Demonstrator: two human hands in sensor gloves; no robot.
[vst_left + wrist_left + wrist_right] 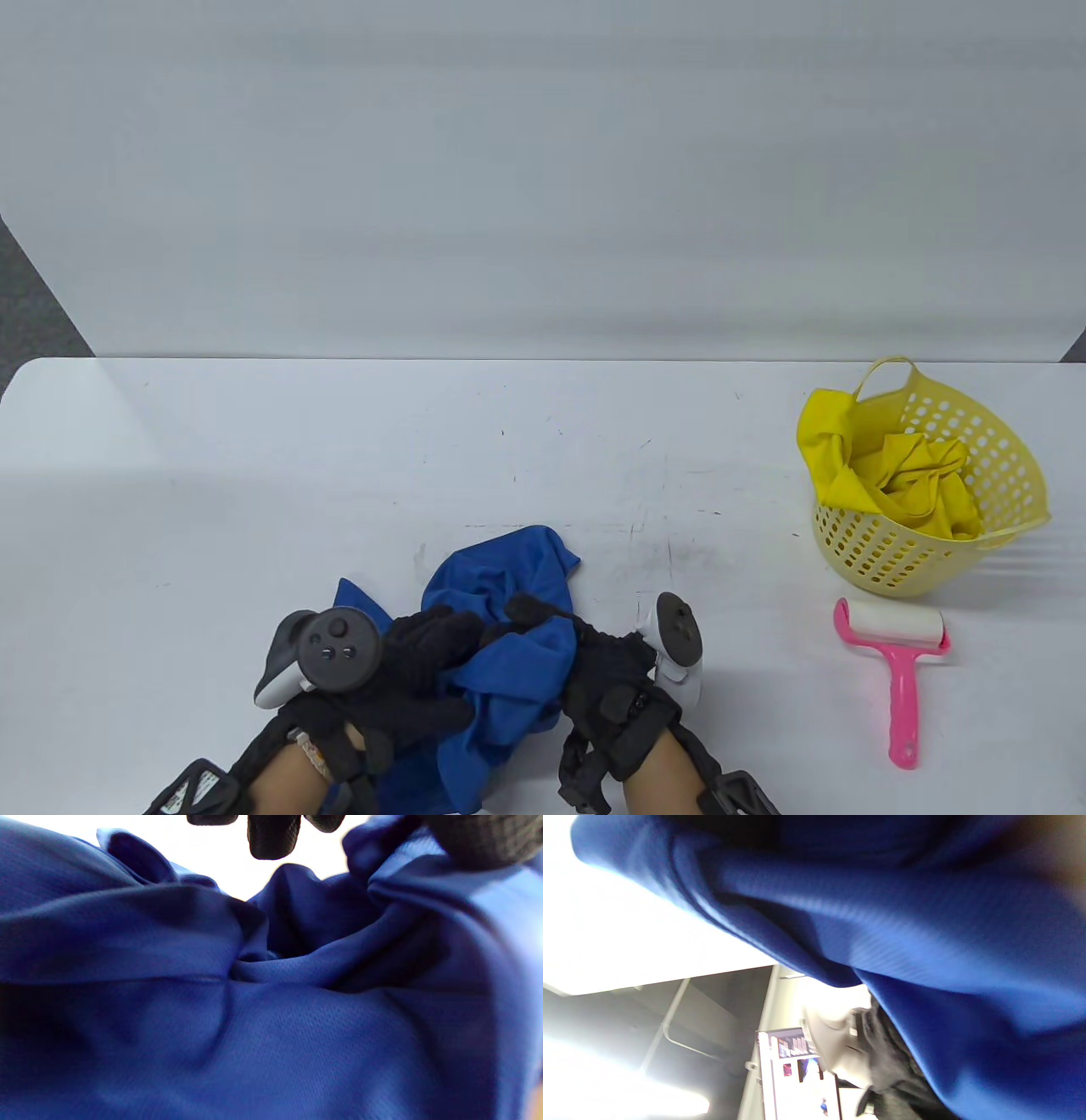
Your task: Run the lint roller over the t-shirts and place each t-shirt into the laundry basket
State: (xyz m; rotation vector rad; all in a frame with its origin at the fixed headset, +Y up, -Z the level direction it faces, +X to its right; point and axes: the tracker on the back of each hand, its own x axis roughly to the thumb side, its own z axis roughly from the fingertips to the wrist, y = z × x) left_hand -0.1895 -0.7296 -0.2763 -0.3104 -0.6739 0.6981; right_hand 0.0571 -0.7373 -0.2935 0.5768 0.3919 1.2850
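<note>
1. a crumpled blue mesh-knit t-shirt (509,645) lies bunched on the white worktop (254,509), well to the left of the pale yellow perforated plastic laundry basket (1010,475) and nearer the front edge than it.
2. the left hand (416,671), in a black sensor glove, lies on the side of the blue t-shirt that faces away from the basket; its fingers (450,632) curl into the cloth and grasp a fold.
3. the right hand (594,671), also in a black glove, is on the side of the blue t-shirt that faces the basket; its fingers (530,609) hook over the bunched cloth and clutch it.
4. each hand carries a tracker on its back: a dark round one (335,649) on the left, a white one (679,649) on the right.
5. the left wrist view shows folds of the blue cloth (271,1018) filling the picture, with black fingertips (273,838) hanging in at the top edge.
6. the right wrist view shows the blue cloth (925,942) draped across most of the picture; the fingers cannot be told there.
7. a crumpled yellow t-shirt (908,488) sits inside the basket, one part draped over the rim on the side facing the blue t-shirt.
8. a lint roller with a pink plastic handle and white roll (895,671) lies flat on the worktop just in front of the basket, apart from both hands, its roll end toward the basket.
</note>
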